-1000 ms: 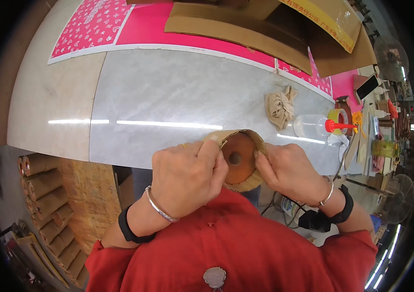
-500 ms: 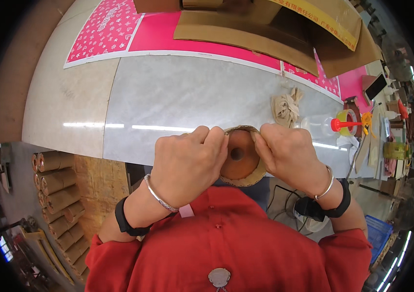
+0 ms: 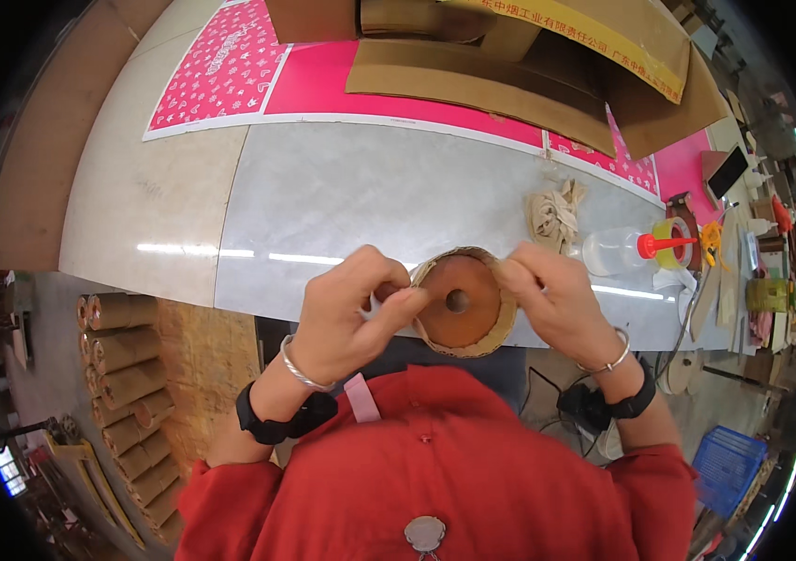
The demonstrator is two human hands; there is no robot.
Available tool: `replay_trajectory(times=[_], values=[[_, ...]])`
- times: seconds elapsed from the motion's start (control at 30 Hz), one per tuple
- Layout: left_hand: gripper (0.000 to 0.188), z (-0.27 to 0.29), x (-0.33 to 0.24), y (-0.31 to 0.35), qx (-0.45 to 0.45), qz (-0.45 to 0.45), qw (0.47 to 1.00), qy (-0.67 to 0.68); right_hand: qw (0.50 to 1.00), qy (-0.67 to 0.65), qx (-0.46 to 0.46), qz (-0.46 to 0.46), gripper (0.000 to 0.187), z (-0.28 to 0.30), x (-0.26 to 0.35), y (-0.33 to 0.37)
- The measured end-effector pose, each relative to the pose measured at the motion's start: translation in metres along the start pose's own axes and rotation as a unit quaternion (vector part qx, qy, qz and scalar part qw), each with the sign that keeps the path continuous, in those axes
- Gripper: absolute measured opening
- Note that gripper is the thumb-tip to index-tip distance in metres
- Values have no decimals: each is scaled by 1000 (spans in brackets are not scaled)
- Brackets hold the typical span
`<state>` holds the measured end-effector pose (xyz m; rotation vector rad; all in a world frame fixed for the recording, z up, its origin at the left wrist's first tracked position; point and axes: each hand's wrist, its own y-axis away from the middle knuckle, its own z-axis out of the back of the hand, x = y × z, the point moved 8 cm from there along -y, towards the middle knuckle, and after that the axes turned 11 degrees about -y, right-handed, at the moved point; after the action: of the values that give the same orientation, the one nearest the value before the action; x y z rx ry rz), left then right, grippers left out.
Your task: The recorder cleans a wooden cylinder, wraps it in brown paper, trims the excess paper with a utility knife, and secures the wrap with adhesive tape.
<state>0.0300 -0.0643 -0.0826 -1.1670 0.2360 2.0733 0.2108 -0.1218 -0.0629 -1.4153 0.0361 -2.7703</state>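
Between my hands, at the near edge of the grey table, is a cardboard-wrapped roll. Its round reddish-brown end faces up, with a dark hole in the middle, and a corrugated cardboard rim stands around it. My left hand pinches the rim's left side between thumb and curled fingers. On the opposite side, my right hand grips the rim with its thumb at the inner edge. The lower part of the roll is hidden below the rim.
A crumpled beige cloth and a clear bottle with a red nozzle lie right of my hands, beside a tape roll. An open cardboard box stands at the back on pink printed sheets. Brown rolls are stacked lower left.
My left hand has loosened from a tight fist at the rim to a thumb-and-finger pinch and sits slightly further left. More of the roll's brown end shows. My right hand stays on the rim.
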Motion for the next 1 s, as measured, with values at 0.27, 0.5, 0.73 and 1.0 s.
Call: replay_trajectory(times=[0.27, 0.5, 0.73, 1.0], values=[[89, -55, 29, 27, 24, -9, 999, 32, 958, -282, -47, -4, 54, -45, -38, 59], [54, -19, 8, 8, -40, 140, 983, 108, 936, -348, -37, -27, 61, -13, 4, 43], [56, -29, 12, -2, 83, 179, 974, 112, 926, -343, 7, -160, 49, -23, -15, 29], [62, -34, 27, -38, 97, 203, 968, 108, 934, -302, -41, -184, 43, -5, -47, 0]])
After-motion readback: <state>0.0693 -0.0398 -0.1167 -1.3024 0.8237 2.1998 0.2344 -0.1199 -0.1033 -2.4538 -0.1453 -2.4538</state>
